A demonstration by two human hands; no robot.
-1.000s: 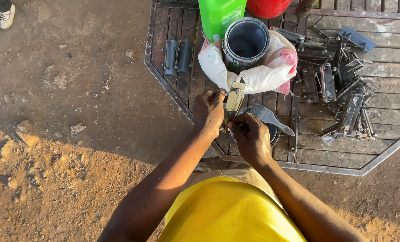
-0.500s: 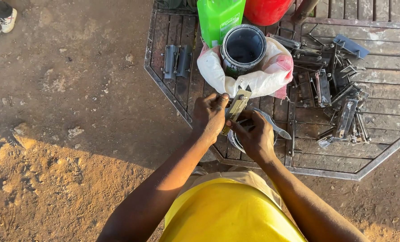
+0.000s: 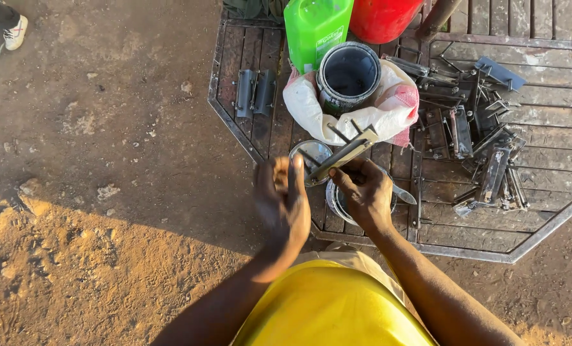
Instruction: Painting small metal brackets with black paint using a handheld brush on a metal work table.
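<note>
My right hand (image 3: 363, 192) grips a flat metal hinge-like piece (image 3: 344, 154) that points up and to the right, tilted over a small round tin (image 3: 337, 202). A thin blade or brush tip (image 3: 404, 194) sticks out to the right of that hand. My left hand (image 3: 283, 202) is beside it on the left, blurred, fingers together and raised, touching nothing that I can make out. A shallow round tin lid (image 3: 313, 152) lies just beyond the two hands. Behind it stands an open paint can (image 3: 349, 74) wrapped in a white and pink cloth (image 3: 388, 109).
All of this rests on an octagonal metal grate (image 3: 235, 125) on bare dirt. A green jerrycan (image 3: 317, 25) and a red container (image 3: 382, 18) stand at the back. Several metal hinges lie in a pile (image 3: 485, 154) at right, two more (image 3: 255, 93) at left. Another person's shoe (image 3: 13, 31) is top left.
My left hand has let go of the metal piece and pulled back to the left. My right hand now holds the piece alone, tilted more to the right.
</note>
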